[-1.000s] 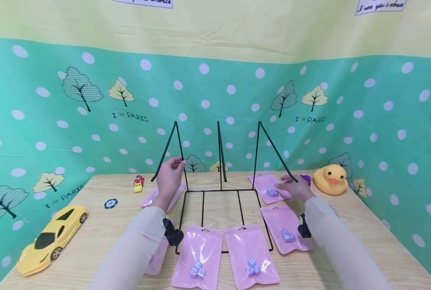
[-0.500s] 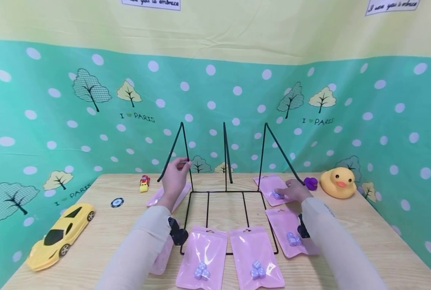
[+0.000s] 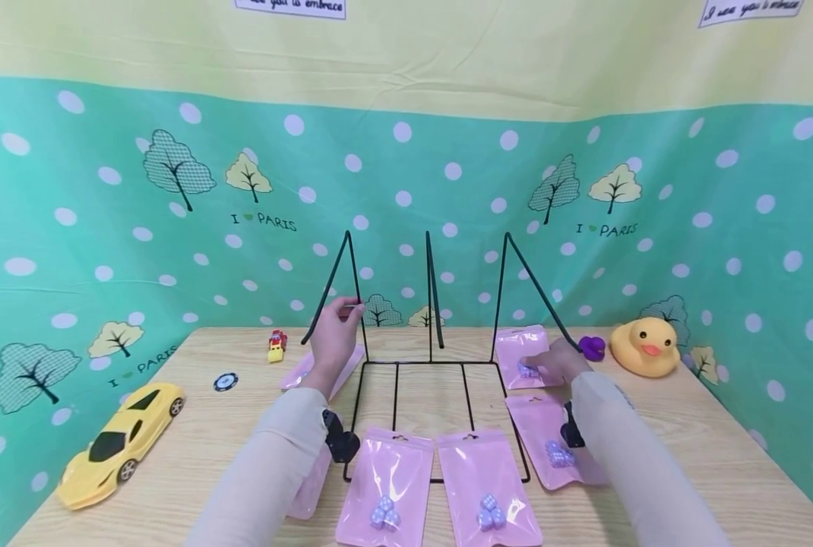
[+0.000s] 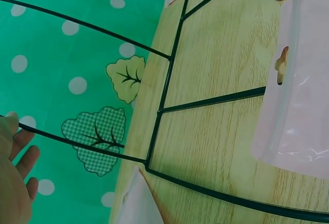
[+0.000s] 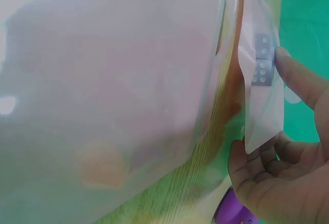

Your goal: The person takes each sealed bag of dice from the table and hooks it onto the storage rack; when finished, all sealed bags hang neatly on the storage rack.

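Note:
A black wire rack (image 3: 430,362) with three upright hooked prongs stands mid-table. My left hand (image 3: 334,334) pinches its left upright wire, and in the left wrist view the fingers (image 4: 30,160) lie around that wire. At the back right, my right hand (image 3: 562,358) grips a pink zip pouch (image 3: 516,346) by its lower right part. Seen from the right wrist, the thumb lies on one face of this pouch (image 5: 264,116), near the dice (image 5: 263,59) inside, with the fingers curled behind its lower edge.
More pink dice pouches lie around the rack: two in front (image 3: 386,479) (image 3: 486,471), one on the right (image 3: 550,433), two on the left partly behind my arm. A yellow toy car (image 3: 122,444), poker chip (image 3: 226,381), small red-yellow toy (image 3: 277,346), purple duck (image 3: 591,349) and yellow duck (image 3: 646,348) sit farther out.
My right hand has come onto the back right pouch and gripped it; the pouch has turned straighter. My left hand stays at the rack's wire. The head view has shifted slightly.

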Tool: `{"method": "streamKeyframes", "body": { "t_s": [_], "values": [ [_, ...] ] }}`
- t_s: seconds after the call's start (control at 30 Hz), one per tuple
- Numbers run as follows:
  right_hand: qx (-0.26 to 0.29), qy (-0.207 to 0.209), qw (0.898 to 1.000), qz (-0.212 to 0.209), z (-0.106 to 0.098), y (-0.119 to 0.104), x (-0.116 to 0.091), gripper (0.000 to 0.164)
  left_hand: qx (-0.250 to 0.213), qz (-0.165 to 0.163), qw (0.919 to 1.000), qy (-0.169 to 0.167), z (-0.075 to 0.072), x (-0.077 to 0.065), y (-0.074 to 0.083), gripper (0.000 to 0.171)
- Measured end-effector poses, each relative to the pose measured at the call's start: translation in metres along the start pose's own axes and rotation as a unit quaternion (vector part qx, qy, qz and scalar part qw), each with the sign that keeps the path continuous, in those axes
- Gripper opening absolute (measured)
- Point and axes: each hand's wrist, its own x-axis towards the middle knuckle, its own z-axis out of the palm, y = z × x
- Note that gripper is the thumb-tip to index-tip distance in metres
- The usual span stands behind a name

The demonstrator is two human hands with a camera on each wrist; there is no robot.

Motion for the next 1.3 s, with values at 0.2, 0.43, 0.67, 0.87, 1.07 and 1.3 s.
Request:
{"method": "streamKeyframes", "body": {
  "t_s": [0.2, 0.43, 0.67, 0.87, 1.07, 1.3],
  "values": [
    [0.008, -0.027, 0.999, -0.021, -0.005, 0.006, -0.002, 0.078, 0.003, 0.001, 1.0, -0.001, 0.002, 0.0, 0.001, 0.029],
    [0.042, -0.044, 0.998, -0.013, -0.016, 0.017, 0.0, 0.086, -0.001, 0.004, 1.0, -0.003, 0.005, -0.002, 0.003, 0.028],
    [0.075, -0.054, 0.994, -0.051, -0.024, 0.019, -0.013, 0.075, 0.001, 0.003, 1.0, -0.004, 0.006, -0.002, 0.002, 0.028],
    [0.082, -0.068, 0.987, -0.122, -0.031, 0.018, -0.026, 0.066, 0.004, 0.005, 1.0, 0.0, 0.004, 0.0, 0.002, 0.027],
    [0.07, -0.063, 0.978, -0.187, -0.039, 0.017, -0.039, 0.065, 0.008, 0.004, 0.9999, 0.005, 0.003, 0.001, 0.001, 0.028],
    [0.067, -0.036, 0.977, -0.201, -0.045, 0.009, -0.048, 0.061, 0.012, 0.001, 0.9999, 0.006, 0.002, 0.0, 0.001, 0.028]
  ]
}}
